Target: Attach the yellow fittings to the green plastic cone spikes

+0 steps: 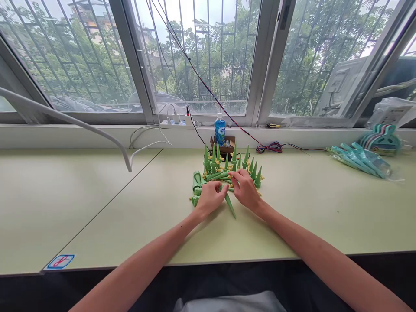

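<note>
My left hand (212,199) is closed around a green plant watering spike (230,205), whose pointed end slants down toward the front edge of the table. Just to its right, my right hand (246,189) has thumb and forefinger pinched together; whatever is between the fingertips is too small to make out. Behind both hands stand several green watering spikes (234,158), points up, with small yellow valves at their bases. More green spikes (196,180) lie on their sides left of my left hand, and others lie partly hidden under my fingers.
A pale green table (130,221) runs along the window. At the back are a blue-labelled bottle (220,131), a small cardboard box (230,143), coiled cable (269,147) and a power strip (177,123). Bagged turquoise items (360,160) lie right; a white cable (97,126) hangs left.
</note>
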{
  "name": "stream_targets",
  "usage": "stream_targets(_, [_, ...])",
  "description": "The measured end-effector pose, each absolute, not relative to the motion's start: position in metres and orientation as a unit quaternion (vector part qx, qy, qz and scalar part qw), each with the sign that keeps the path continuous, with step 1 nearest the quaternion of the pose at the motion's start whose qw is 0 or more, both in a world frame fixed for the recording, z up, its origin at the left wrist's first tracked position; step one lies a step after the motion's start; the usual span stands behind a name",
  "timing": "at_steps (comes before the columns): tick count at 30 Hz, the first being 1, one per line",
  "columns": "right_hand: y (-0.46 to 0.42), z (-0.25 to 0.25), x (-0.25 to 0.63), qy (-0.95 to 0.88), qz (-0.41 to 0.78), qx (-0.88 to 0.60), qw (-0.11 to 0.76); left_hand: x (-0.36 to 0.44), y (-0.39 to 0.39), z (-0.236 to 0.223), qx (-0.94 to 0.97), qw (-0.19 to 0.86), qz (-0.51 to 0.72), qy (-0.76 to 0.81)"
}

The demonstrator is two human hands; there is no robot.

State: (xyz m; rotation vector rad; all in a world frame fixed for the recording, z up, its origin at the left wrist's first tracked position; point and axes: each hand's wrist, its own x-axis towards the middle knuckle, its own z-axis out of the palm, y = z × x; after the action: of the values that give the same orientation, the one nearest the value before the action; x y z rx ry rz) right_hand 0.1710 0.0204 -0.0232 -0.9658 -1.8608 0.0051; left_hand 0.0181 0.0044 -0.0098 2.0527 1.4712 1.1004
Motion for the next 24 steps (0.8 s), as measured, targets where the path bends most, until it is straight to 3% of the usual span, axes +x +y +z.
stream_targets(12, [0.020, -0.024, 0.170, -0.765, 0.018, -0.402, 0.503, 0.013, 0.000, -0.015, 0.779, 0.138, 0.311, 0.527])
stream_targets(24, [0.017, -0.019, 0.170, -0.763, 0.048, -0.396, 0.508, 0.017, -0.003, -0.004, 0.732, 0.159, 0.435, 0.499])
